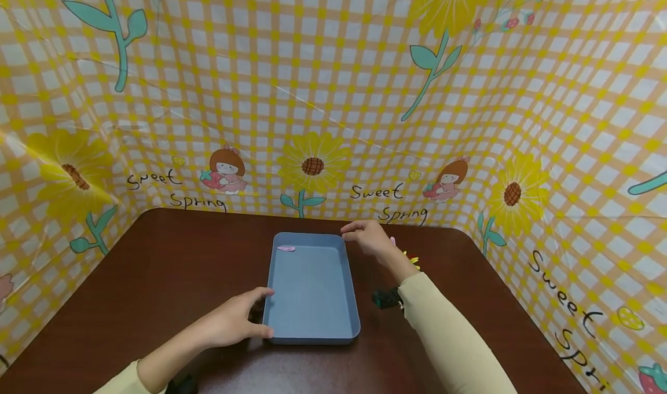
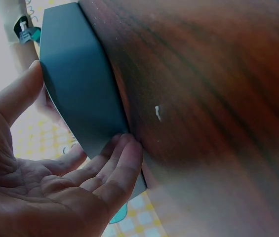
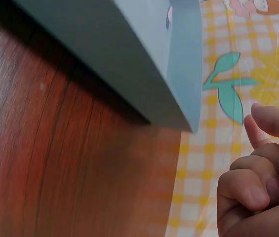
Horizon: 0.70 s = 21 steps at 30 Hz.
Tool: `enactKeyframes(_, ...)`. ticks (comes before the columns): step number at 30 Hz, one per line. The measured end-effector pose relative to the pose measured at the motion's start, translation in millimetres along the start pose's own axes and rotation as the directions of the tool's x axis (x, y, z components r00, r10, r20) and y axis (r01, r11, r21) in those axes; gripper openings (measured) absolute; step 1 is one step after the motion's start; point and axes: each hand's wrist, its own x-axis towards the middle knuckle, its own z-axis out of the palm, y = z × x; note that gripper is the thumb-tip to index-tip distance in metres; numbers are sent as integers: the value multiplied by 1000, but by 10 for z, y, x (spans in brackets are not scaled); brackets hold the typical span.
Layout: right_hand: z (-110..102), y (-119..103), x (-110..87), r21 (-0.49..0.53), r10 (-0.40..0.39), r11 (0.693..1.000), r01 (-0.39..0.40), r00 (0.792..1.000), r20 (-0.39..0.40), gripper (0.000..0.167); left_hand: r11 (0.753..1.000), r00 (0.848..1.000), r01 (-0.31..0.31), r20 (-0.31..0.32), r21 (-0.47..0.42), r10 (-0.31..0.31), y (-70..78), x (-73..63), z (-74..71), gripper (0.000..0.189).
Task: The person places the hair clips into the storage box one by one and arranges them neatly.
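A: Start on the left. What have we got?

B: Left hand [image 1: 231,320], right up against the tray [image 1: 312,295]! Thumb at the near corner, forefinger farther along the rim, well apart from each other. The other fingers sit together against the outer wall. It's holding that side.

A: And the tray?

B: Blue-grey, lying on the brown table [image 1: 172,266] between the two hands. Look inside, by the far left corner: one small pink piece [image 1: 286,248], a hair clip maybe. That's the only one I can spot in there.

A: On to the right hand [image 1: 371,240]!

B: Up by the far right corner. Thumb tip and forefinger tip close together, the other fingers curled in. Nothing shows between the tips, but I can't tell whether they meet.

A: Farther right?

B: Past that wrist, a pink tip [image 1: 393,241] and a yellow piece [image 1: 414,261] with a touch of red, half hidden by the arm. No count possible.

A: So how far along?

B: Early, I'd judge. One piece is in the tray; the visible others lie outside it, not yet in.
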Motion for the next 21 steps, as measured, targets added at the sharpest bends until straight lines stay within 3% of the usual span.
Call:
enactKeyframes(10, -261, 158, -100, 76, 17, 997, -15, 1000, -25, 35, 1000, 1000, -11, -10, 10, 11, 14, 13, -6, 79)
enactKeyframes(21, -371, 417, -144, 110, 26, 994, -21, 999, -46, 41, 1000, 1000, 7, 7, -6, -7, -32, 6, 4, 80)
